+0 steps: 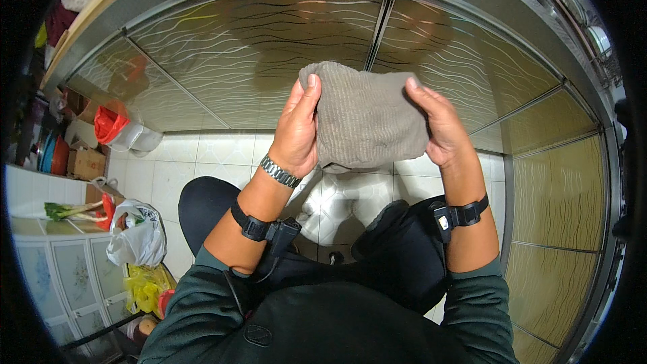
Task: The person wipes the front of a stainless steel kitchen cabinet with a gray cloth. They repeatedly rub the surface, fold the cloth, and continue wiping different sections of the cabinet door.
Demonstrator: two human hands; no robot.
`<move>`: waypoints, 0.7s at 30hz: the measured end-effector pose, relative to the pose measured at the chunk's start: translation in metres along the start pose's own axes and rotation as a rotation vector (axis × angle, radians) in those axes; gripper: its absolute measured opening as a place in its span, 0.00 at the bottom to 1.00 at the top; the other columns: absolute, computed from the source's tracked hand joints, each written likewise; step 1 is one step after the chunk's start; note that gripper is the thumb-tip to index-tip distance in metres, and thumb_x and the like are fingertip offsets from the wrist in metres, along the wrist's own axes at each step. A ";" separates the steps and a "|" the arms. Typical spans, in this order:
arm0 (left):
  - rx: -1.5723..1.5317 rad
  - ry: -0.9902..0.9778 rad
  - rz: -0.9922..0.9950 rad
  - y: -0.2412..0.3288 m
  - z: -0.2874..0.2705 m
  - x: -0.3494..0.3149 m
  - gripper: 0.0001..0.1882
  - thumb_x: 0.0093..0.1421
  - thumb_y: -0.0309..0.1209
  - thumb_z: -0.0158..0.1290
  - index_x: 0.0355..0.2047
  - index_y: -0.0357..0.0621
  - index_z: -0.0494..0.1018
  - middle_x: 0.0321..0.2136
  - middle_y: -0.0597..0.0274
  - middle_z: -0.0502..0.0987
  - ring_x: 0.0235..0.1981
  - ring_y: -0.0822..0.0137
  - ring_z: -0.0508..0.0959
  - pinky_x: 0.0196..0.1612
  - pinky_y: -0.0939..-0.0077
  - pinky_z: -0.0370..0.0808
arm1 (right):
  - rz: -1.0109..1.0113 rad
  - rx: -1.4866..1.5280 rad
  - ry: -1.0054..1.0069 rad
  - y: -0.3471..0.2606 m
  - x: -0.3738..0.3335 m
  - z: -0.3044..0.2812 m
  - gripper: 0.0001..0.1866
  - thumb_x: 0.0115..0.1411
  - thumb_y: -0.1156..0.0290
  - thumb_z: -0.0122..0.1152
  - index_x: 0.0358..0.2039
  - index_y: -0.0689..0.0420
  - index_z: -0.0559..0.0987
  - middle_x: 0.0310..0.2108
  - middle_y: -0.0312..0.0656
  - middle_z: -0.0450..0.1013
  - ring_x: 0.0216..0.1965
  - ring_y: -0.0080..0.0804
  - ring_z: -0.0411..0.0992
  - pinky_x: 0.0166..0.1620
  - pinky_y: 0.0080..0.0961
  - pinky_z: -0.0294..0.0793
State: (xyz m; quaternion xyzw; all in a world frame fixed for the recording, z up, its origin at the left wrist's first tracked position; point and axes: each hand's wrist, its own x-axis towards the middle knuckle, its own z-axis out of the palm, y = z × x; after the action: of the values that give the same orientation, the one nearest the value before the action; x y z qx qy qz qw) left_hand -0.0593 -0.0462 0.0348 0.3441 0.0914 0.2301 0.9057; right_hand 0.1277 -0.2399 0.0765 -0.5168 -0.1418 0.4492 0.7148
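1. Your left hand (296, 131) is raised in front of you and its grip is clamped on the left edge of a grey ribbed cloth (367, 118); the thumb lies over the front of the cloth near its top corner.
2. Your right hand (438, 128) has its grip closed on the right edge of the same cloth, with the fingers curled over the upper right corner.
3. The cloth is stretched between both hands, in the air, well above the white tiled floor (202, 162). It hangs in front of the patterned metal cabinet doors (256, 47). Its lower edge is a little folded under.
4. On your left wrist you wear a metal wristwatch (280, 171), and lower on the forearm there is a black strap band (259, 229) with a small device and a cable. A similar black band (461, 216) sits on your right forearm.
5. Your sleeves are dark green and pushed up; your knees in dark trousers show below the hands.
6. At the left side, a white plastic bag (138, 236) lies on the floor beside a white cupboard (60, 276), and a yellow bag (145, 290) is just beside it.
7. Green vegetables (71, 210) rest on the top of the cupboard.
8. Further back at the left, a red bag (108, 123) stands near cardboard boxes (87, 162).
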 end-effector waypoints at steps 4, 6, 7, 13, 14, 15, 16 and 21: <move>-0.051 -0.038 -0.048 0.006 0.004 -0.004 0.24 0.91 0.50 0.49 0.75 0.51 0.74 0.68 0.60 0.83 0.66 0.62 0.85 0.69 0.56 0.86 | 0.188 0.100 -0.104 0.021 0.004 0.015 0.33 0.83 0.48 0.70 0.68 0.68 0.84 0.63 0.52 0.86 0.60 0.39 0.89 0.61 0.39 0.92; -0.067 -0.033 -0.065 0.007 0.004 -0.004 0.22 0.91 0.49 0.48 0.74 0.51 0.75 0.67 0.61 0.84 0.65 0.62 0.86 0.69 0.57 0.86 | 0.246 0.150 -0.156 0.032 0.005 0.022 0.35 0.83 0.45 0.69 0.69 0.68 0.84 0.63 0.52 0.86 0.60 0.40 0.89 0.63 0.40 0.92; -0.050 -0.033 -0.067 0.008 0.004 -0.004 0.24 0.91 0.50 0.49 0.74 0.51 0.75 0.66 0.61 0.85 0.65 0.62 0.86 0.69 0.57 0.86 | 0.266 0.144 -0.135 0.035 0.005 0.023 0.34 0.83 0.46 0.69 0.68 0.67 0.84 0.63 0.52 0.87 0.59 0.39 0.89 0.62 0.40 0.92; 0.140 0.125 -0.072 0.002 -0.015 0.004 0.22 0.90 0.48 0.53 0.71 0.49 0.78 0.63 0.63 0.86 0.61 0.65 0.87 0.66 0.64 0.86 | 0.043 0.198 -0.046 0.017 0.002 0.008 0.22 0.82 0.61 0.71 0.67 0.62 0.85 0.61 0.47 0.87 0.55 0.36 0.89 0.60 0.38 0.91; 0.186 0.161 -0.095 -0.003 -0.020 0.006 0.21 0.89 0.46 0.54 0.71 0.50 0.78 0.62 0.63 0.86 0.60 0.66 0.87 0.65 0.65 0.86 | -0.038 0.197 -0.077 0.012 0.001 0.004 0.21 0.82 0.62 0.70 0.67 0.61 0.85 0.60 0.46 0.87 0.56 0.36 0.88 0.61 0.37 0.90; 0.225 0.200 -0.124 -0.008 -0.025 0.009 0.20 0.89 0.45 0.54 0.71 0.50 0.78 0.61 0.64 0.86 0.58 0.67 0.87 0.64 0.67 0.86 | -0.116 0.194 -0.089 0.008 0.000 0.002 0.21 0.82 0.63 0.70 0.67 0.61 0.84 0.60 0.45 0.87 0.56 0.36 0.88 0.62 0.37 0.89; 0.351 0.271 -0.217 -0.015 -0.029 0.009 0.21 0.88 0.46 0.57 0.71 0.50 0.76 0.58 0.66 0.85 0.56 0.68 0.86 0.60 0.65 0.88 | -0.128 0.169 -0.082 0.005 -0.001 0.001 0.21 0.82 0.64 0.70 0.68 0.61 0.83 0.59 0.44 0.87 0.56 0.35 0.87 0.62 0.36 0.88; 0.282 0.286 -0.508 -0.058 -0.025 -0.004 0.35 0.84 0.64 0.55 0.73 0.48 0.70 0.59 0.57 0.81 0.55 0.58 0.86 0.58 0.52 0.91 | -0.241 -0.115 -0.019 0.020 -0.003 0.013 0.24 0.82 0.66 0.71 0.72 0.61 0.79 0.60 0.40 0.85 0.57 0.28 0.84 0.61 0.32 0.85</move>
State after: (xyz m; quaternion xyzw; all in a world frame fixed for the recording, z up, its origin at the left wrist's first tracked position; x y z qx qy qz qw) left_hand -0.0508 -0.0717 -0.0223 0.3965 0.3318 0.0278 0.8555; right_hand 0.1077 -0.2327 0.0653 -0.5321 -0.2351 0.3560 0.7313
